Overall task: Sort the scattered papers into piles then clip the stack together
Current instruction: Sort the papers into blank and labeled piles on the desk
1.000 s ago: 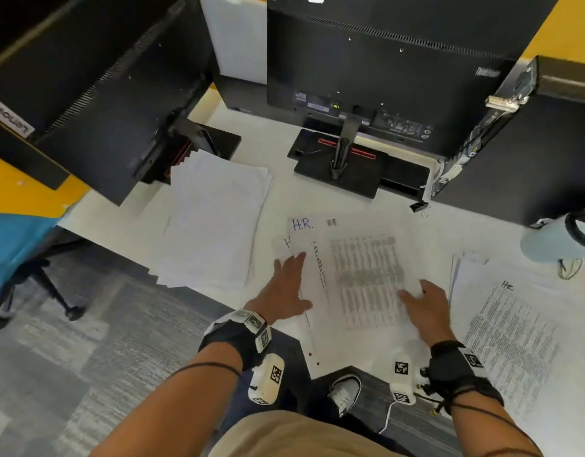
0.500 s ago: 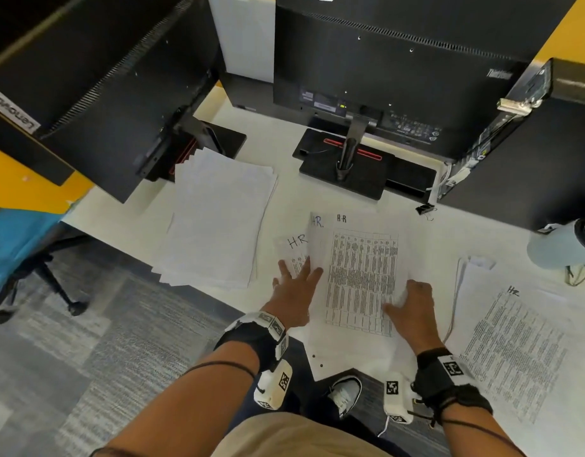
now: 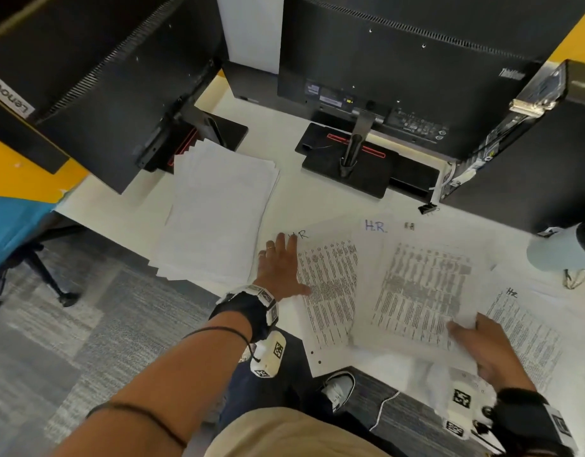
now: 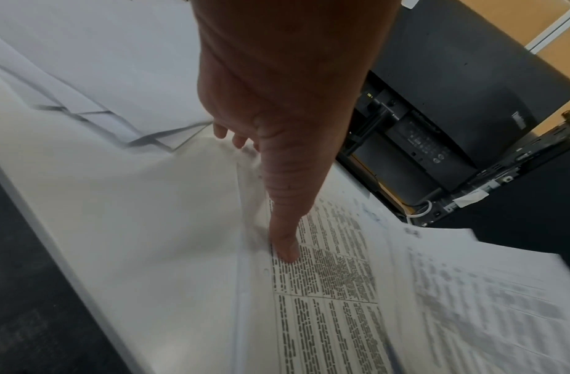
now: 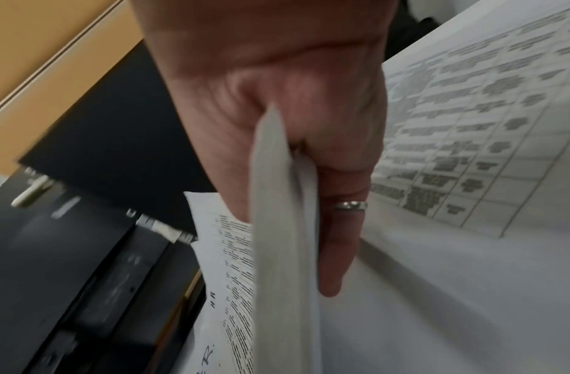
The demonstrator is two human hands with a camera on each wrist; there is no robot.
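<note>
Sheets (image 3: 419, 288) are now lifting toward three o'clock, my right hand (image 3: 489, 349) fingers clamped on them; my left hand (image 3: 279, 265) is flattening the page (image 3: 327, 291) below, fingers apart.

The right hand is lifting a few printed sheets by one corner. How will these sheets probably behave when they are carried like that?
The printed sheets, pinched at one corner by the right hand, will probably flop: they already curve between the fingers. They look light, being only a few sheets. Being unclipped, they may fan apart or slide.
</note>
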